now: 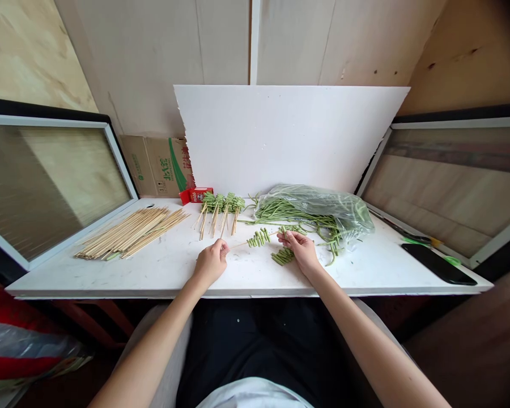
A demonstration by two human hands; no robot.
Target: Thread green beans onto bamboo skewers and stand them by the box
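Observation:
My left hand (212,262) is closed around the blunt end of a bamboo skewer (238,245), which points right, roughly level above the table. Several short green bean pieces (258,238) sit crosswise in a row along its middle. At the far end, my right hand (298,250) pinches a short green bean piece (284,230) by the skewer's tip; whether the tip has pierced it I cannot tell. Just below my right fingers lies a small pile of cut bean pieces (283,256). Behind my hands rest finished bean skewers (223,203) in a bunch.
Loose bamboo skewers (131,232) lie in a heap at left. Long green beans spill from a clear plastic bag (335,207) at the back right. A black phone (437,263) lies at the right edge. A red box (198,195) and a cardboard carton (157,165) stand behind.

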